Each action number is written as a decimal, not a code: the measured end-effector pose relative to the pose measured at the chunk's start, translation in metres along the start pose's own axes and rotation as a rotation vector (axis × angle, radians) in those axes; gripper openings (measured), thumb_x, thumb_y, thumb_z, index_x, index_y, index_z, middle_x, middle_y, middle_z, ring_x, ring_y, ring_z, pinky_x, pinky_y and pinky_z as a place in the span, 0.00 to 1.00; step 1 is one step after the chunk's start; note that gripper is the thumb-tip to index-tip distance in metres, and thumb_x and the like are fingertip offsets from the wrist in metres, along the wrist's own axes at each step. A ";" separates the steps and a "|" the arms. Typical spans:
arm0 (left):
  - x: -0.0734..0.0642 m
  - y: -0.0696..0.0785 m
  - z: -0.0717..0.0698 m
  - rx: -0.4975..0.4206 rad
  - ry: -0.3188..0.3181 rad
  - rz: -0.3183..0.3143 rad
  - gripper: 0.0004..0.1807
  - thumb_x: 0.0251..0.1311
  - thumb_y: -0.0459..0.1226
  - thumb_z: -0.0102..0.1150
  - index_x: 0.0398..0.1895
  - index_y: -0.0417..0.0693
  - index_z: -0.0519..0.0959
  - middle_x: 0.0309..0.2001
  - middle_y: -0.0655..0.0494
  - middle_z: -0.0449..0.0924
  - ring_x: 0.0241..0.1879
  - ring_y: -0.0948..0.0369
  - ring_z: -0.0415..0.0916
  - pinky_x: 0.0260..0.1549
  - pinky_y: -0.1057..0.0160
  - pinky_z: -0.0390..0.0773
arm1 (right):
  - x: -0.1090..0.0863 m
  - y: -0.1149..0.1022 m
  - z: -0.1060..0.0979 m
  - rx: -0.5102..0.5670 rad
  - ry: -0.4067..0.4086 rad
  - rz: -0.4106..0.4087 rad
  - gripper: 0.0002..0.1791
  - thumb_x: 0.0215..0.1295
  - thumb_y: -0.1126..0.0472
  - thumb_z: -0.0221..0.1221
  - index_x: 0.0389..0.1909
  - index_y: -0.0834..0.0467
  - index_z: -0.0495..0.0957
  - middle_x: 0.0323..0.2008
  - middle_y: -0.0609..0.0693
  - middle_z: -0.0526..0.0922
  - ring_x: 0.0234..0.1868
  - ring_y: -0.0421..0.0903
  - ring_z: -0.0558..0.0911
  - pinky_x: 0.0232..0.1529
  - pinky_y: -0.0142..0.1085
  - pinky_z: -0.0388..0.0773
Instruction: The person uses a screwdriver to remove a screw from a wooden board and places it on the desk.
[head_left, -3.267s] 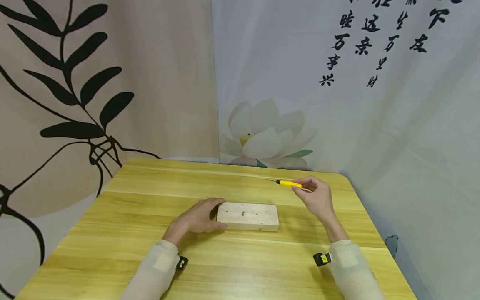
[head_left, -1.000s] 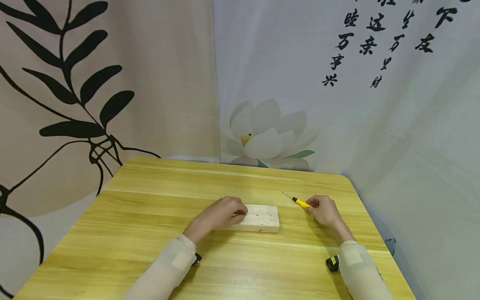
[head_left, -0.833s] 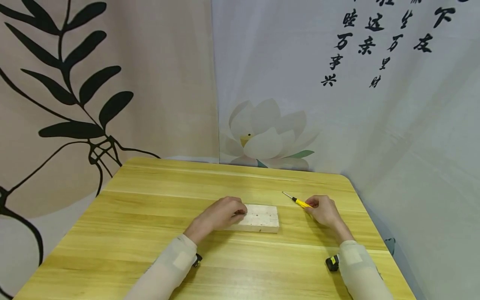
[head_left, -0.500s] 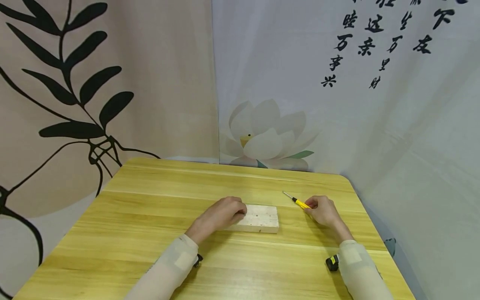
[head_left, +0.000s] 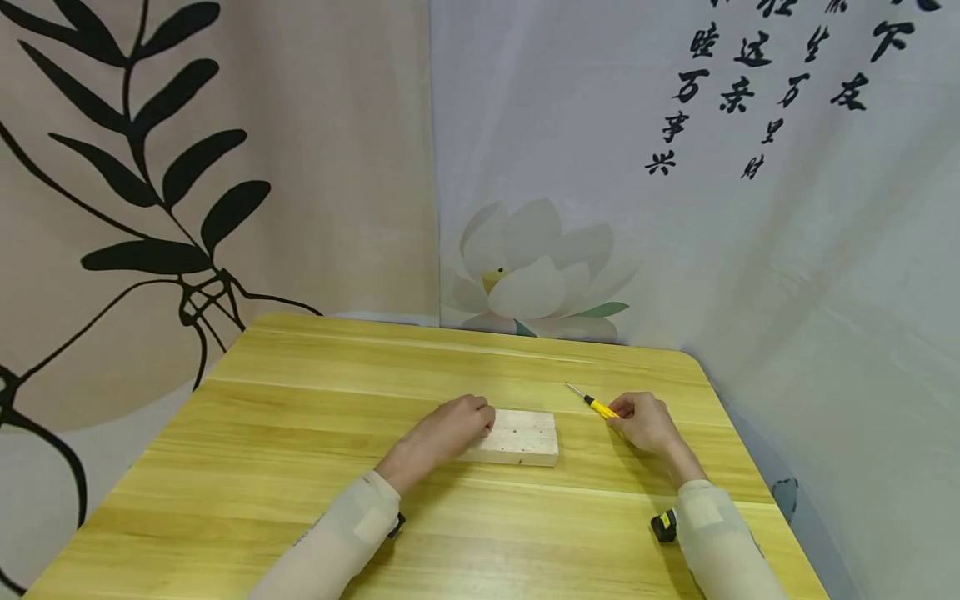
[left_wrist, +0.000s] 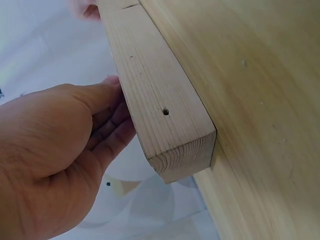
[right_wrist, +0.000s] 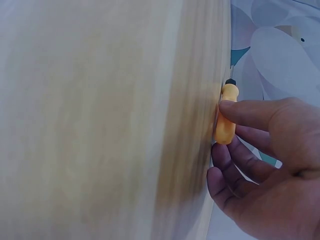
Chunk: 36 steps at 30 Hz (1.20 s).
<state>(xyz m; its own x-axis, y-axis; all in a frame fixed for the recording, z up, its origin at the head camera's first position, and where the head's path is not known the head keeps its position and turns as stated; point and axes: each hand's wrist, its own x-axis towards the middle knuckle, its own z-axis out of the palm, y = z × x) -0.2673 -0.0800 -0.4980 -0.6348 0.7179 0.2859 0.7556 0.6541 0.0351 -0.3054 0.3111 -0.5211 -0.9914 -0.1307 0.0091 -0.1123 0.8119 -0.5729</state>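
A pale wooden block (head_left: 519, 437) with small holes lies on the table (head_left: 420, 542), its left part covered by my left hand (head_left: 447, 432). The fingers of that hand are bent down on the block's top. In the left wrist view the block's edge hides the fingertips, so I cannot tell whether they pinch something small. To the right of the block, my right hand (head_left: 649, 423) holds a small yellow screwdriver (head_left: 602, 408) by its handle, low over the table. The thumb lies along the handle in the right wrist view. Its thin shaft points to the back left.
A printed cloth with a lotus and black characters (head_left: 738, 96) hangs behind the table, beside another with dark leaves (head_left: 183, 175). The table's rounded right corner (head_left: 692, 357) lies beyond the right hand. Small black devices (head_left: 663, 527) are worn at the wrists.
From the block's left end, my left hand has moved onto its top; its fingers have since turned slightly. My right hand has lowered the screwdriver toward the table and stayed nearly still.
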 end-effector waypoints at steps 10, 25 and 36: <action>-0.001 0.001 0.003 0.205 0.029 0.043 0.05 0.74 0.27 0.72 0.42 0.46 0.87 0.37 0.55 0.87 0.38 0.64 0.84 0.35 0.74 0.85 | 0.002 0.001 0.000 -0.003 -0.008 -0.001 0.10 0.76 0.66 0.71 0.53 0.66 0.90 0.45 0.59 0.92 0.45 0.51 0.88 0.51 0.52 0.89; -0.003 -0.001 -0.005 -0.122 -0.023 -0.074 0.03 0.81 0.33 0.66 0.45 0.44 0.82 0.37 0.56 0.87 0.34 0.67 0.74 0.34 0.72 0.80 | 0.003 -0.001 0.001 -0.025 0.003 -0.012 0.09 0.75 0.65 0.72 0.50 0.65 0.90 0.42 0.57 0.91 0.42 0.49 0.86 0.48 0.49 0.88; -0.021 -0.030 -0.021 -0.400 0.004 -0.188 0.07 0.86 0.35 0.59 0.50 0.44 0.86 0.43 0.55 0.90 0.38 0.67 0.80 0.41 0.65 0.87 | 0.004 0.000 0.000 -0.017 -0.007 0.011 0.13 0.74 0.62 0.74 0.52 0.65 0.89 0.45 0.59 0.92 0.45 0.52 0.88 0.51 0.49 0.89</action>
<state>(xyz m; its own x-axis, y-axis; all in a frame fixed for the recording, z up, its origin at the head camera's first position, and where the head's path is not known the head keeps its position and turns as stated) -0.2732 -0.1196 -0.4849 -0.7669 0.5939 0.2432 0.6310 0.6286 0.4547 -0.3092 0.3104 -0.5214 -0.9921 -0.1256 -0.0031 -0.1024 0.8231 -0.5586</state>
